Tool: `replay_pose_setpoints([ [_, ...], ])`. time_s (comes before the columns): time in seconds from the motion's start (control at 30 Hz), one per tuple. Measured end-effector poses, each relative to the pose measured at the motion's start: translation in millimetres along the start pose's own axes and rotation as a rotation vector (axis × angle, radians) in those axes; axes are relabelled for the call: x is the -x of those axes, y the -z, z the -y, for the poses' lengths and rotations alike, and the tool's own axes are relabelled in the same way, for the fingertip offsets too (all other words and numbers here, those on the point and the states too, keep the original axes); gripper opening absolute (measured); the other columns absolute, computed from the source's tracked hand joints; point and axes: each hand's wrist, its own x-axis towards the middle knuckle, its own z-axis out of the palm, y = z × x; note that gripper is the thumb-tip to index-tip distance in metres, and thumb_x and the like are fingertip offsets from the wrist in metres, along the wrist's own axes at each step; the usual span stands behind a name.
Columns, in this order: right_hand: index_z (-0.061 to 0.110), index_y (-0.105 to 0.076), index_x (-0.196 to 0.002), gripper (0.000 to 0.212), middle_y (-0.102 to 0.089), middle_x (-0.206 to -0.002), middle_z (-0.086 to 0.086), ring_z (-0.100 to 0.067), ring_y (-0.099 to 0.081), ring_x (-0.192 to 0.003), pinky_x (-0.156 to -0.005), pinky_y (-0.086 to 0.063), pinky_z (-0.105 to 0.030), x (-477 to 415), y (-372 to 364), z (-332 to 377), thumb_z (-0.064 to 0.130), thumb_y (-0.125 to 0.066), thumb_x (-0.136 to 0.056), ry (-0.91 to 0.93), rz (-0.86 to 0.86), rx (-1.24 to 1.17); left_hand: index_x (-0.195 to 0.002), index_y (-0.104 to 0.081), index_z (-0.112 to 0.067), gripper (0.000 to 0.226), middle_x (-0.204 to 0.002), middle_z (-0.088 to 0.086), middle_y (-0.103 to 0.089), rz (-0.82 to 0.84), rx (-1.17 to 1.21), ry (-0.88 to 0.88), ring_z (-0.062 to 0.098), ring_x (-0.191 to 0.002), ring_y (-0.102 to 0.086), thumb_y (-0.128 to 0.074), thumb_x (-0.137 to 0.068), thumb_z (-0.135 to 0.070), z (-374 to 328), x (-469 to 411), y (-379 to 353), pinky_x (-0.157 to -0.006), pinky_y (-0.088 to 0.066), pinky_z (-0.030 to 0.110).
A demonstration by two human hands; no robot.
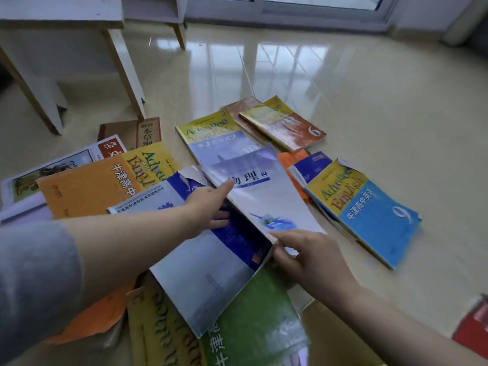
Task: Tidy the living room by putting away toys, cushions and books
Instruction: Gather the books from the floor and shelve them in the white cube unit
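1. The glossy cream tiled floor [356, 83] bears scattered books.
2. A brown book [124, 133] lies flat beside a white table's leg [126, 75].
3. A yellow-and-blue English textbook [211, 133] lies mid-floor.
4. A red book [472, 328] lies at the right edge.

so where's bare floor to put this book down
Wide bare floor lies between the orange book and the window, and right of the blue book. A narrower patch sits between the bench leg and the yellow book. Around the left hand and right hand, books overlap: crowded.
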Motion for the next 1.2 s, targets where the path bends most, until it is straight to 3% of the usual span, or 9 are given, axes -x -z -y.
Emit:
replay_pose_setpoints([
  [0.2,0.026,-0.074,-0.098,0.03,-0.074,-0.096,0.014,-0.004,-0.068,-0.086,-0.071,-0.056,-0.027,15.4,17.0,8.3,0.039,-0.049,-0.086,0.103,0.074,-0.086,-0.117,-0.055,-0.001,0.032,-0.112,0.014,-0.064,0.033,0.111,0.016,0.024,-0.081,-0.067,-0.065,-0.086,-0.004,5.8,7.9,-13.8,-0.048,-0.058,0.03],
  [0.3,0.029,-0.071,-0.113,0.051,-0.068,-0.115,0.018,0.004,-0.057,-0.108,-0.095,-0.041,-0.013,20.7,23.6,3.1,0.064,-0.048,-0.084,0.126,0.24,-0.088,-0.117,-0.055,-0.001,0.032,-0.108,0.013,-0.064,0.061,0.11,-0.013,0.021,-0.075,-0.064,-0.052,-0.088,0.011,10.0,14.6,-15.9,-0.043,-0.055,0.028],
  [0.43,0.031,-0.054,-0.134,0.077,-0.046,-0.139,0.018,0.005,-0.038,-0.13,-0.109,-0.029,-0.02,21.6,19.9,-20.0,0.08,-0.036,-0.077,-0.214,0.256,-0.206,-0.123,-0.052,-0.004,0.035,-0.118,0.013,-0.062,0.081,0.118,-0.112,0.024,-0.082,-0.064,-0.051,-0.09,0.008,7.7,29.4,-8.5,-0.047,-0.056,0.03],
  [0.6,0.017,-0.031,-0.148,0.076,-0.043,-0.146,-0.002,-0.019,-0.043,-0.133,-0.106,-0.037,-0.036,-3.3,15.4,-24.5,0.057,-0.054,-0.088,-0.566,0.235,-0.369,-0.126,-0.046,-0.01,0.035,-0.119,0.013,-0.062,0.093,0.174,-0.115,0.026,-0.087,-0.066,-0.05,-0.093,0.003,24.6,60.2,19.6,-0.054,-0.059,0.036],
  [0.7,0.014,-0.051,-0.135,0.077,-0.059,-0.129,-0.008,-0.023,-0.059,-0.112,-0.084,-0.049,-0.038,-14.8,9.8,-18.4,0.063,-0.062,-0.078,-0.682,0.332,-0.408,-0.123,-0.048,-0.012,0.031,-0.111,0.015,-0.065,0.035,0.187,-0.094,0.03,-0.085,-0.067,-0.05,-0.094,0.0,42.0,77.4,47.6,-0.058,-0.059,0.04],
  [0.77,0.013,-0.069,-0.107,0.052,-0.071,-0.106,-0.01,-0.027,-0.069,-0.091,-0.077,-0.055,-0.046,-19.8,2.0,-10.8,0.053,-0.067,-0.073,-0.661,0.353,-0.494,-0.121,-0.048,-0.011,0.028,-0.107,0.016,-0.065,-0.007,0.193,-0.08,0.032,-0.081,-0.067,-0.051,-0.094,-0.001,55.6,84.2,66.2,-0.053,-0.058,0.038],
  [0.87,0.016,-0.07,-0.097,0.014,-0.072,-0.09,-0.003,-0.02,-0.069,-0.08,-0.071,-0.055,-0.034,-27.1,-10.0,11.7,0.026,-0.063,-0.09,-0.537,0.289,-0.546,-0.122,-0.05,-0.007,0.03,-0.111,0.019,-0.065,-0.082,0.17,-0.083,0.032,-0.082,-0.068,-0.055,-0.092,-0.003,77.0,87.1,93.6,-0.052,-0.058,0.036],
  [1.03,0.03,-0.054,-0.077,0.019,-0.055,-0.072,0.012,-0.005,-0.052,-0.067,-0.059,-0.036,-0.022,-39.4,-23.2,41.2,0.023,-0.056,-0.095,-0.185,0.19,-0.245,-0.115,-0.052,-0.003,0.02,-0.103,0.016,-0.065,-0.115,0.056,-0.05,0.027,-0.079,-0.066,-0.051,-0.095,-0.004,89.3,81.1,114.1,-0.043,-0.054,0.027],
  [1.2,0.013,-0.059,-0.097,0.022,-0.065,-0.092,-0.007,-0.028,-0.061,-0.087,-0.066,-0.042,-0.034,-59.3,-31.3,38.7,0.03,-0.045,-0.099,-0.129,0.216,0.083,-0.104,-0.053,-0.005,0.009,-0.109,0.02,-0.063,-0.126,-0.038,0.003,0.032,-0.08,-0.068,-0.051,-0.095,-0.004,91.1,63.8,119.9,-0.054,-0.06,0.034],
])
